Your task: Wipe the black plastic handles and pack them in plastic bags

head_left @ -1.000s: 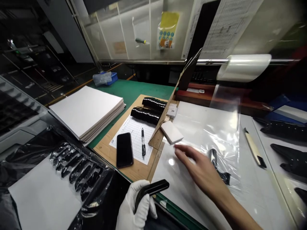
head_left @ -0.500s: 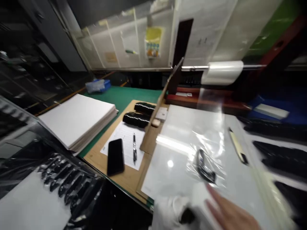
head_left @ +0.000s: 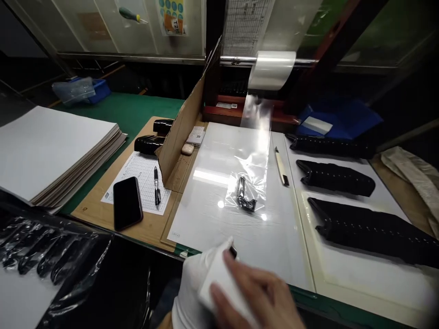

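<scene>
My left hand, in a white glove, is closed at the bottom middle of the head view. A small glossy black part peeks out between the hands, mostly hidden. Bare and slightly blurred, my right hand presses a folded white cloth or pad against the glove and the part. On the white work surface beyond them, a clear plastic bag holds a curved black glossy part. To its right lies a cream-handled knife.
Left are a phone, a pen on a printed sheet, and a paper stack. An upright cardboard divider stands mid-table. Rows of black parts lie right. A plastic film roll hangs behind.
The camera view has turned right and down, so the table things sit further left and higher. Both hands stay together with the white cloth or pad between them.
</scene>
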### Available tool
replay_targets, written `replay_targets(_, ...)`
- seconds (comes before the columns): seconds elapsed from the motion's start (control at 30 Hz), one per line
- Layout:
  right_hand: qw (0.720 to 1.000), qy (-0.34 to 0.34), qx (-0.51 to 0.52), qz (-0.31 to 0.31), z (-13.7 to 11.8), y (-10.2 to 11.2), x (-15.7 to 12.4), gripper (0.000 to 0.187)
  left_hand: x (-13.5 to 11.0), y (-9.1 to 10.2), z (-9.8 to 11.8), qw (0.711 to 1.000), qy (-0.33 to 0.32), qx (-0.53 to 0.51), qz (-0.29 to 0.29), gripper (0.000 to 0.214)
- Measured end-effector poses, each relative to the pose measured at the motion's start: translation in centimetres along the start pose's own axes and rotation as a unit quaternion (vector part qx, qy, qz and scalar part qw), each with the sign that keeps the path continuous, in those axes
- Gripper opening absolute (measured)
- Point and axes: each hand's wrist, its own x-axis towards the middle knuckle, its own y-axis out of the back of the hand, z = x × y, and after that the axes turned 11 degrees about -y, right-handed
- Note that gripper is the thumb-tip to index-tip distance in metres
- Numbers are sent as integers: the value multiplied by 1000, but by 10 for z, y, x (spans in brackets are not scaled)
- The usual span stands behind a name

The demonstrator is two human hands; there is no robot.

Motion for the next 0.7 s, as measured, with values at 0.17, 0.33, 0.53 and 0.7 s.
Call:
replay_targets(0.17,1000,-4,-3,-6,0,-10,-8,43,-19,10,-19,995,-59,82,-29,35)
replay_targets(0.33,997,-18,25,-74,1,-18,-16,42,-43,13,-43,995,-16,102,-5,39)
replay_targets(0.53,996,7,32,-85,8,-20,-14,42,-60,10,-56,993,23,103,58,42)
replay_targets(0.7,993,35,49,-102,9,-21,-13,43,-60,16,-59,996,16,89,24,47)
